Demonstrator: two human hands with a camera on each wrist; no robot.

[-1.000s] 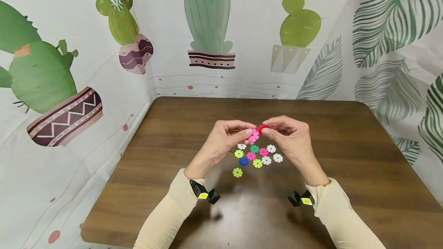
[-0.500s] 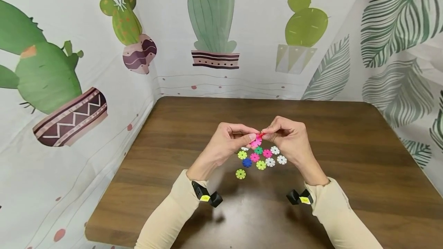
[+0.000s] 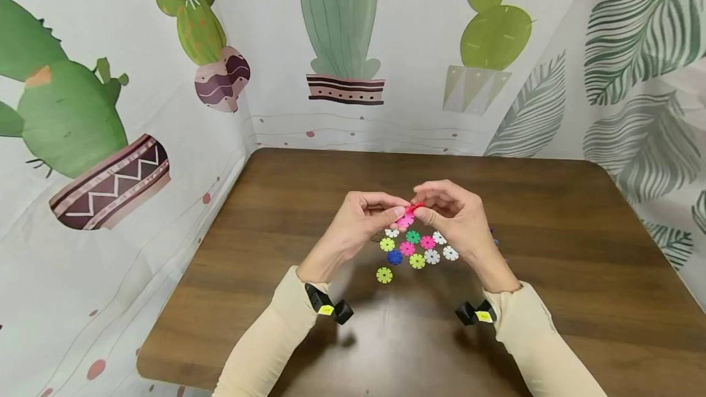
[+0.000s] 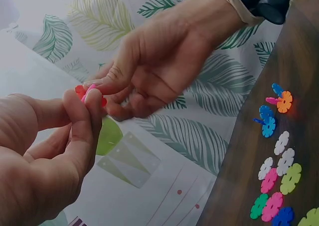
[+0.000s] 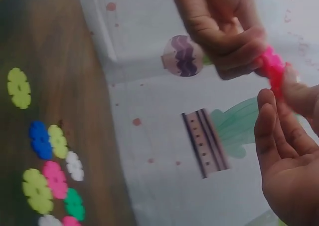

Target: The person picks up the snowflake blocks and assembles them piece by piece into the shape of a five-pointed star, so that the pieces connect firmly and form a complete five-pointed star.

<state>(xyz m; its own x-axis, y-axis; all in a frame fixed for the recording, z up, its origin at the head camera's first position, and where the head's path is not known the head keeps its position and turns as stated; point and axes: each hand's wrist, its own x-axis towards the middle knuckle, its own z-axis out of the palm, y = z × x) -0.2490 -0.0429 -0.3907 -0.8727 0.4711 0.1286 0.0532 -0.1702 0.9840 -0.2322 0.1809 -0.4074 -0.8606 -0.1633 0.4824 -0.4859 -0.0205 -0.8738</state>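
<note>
My left hand pinches a pink notched plastic disc between thumb and fingers above the table. Against it, at an angle, is a red notched disc, partly covered by fingertips. My right hand holds the red disc at its edge, thumb in front, with the other fingers bent behind. In the left wrist view the red disc shows on both sides of the pink edge. The right wrist view has the pink disc directly above the red one. How deep the slots engage is hidden.
Several loose notched discs lie below the hands, among them a blue disc, a green disc and a nearer yellow-green disc. Beyond them, an orange disc and blue discs appear joined. A printed curtain borders the wooden table.
The red and pink discs have come together at their edges. My right fingers closed in on the red disc, then spread wider behind it; the left hand keeps its pinch.
</note>
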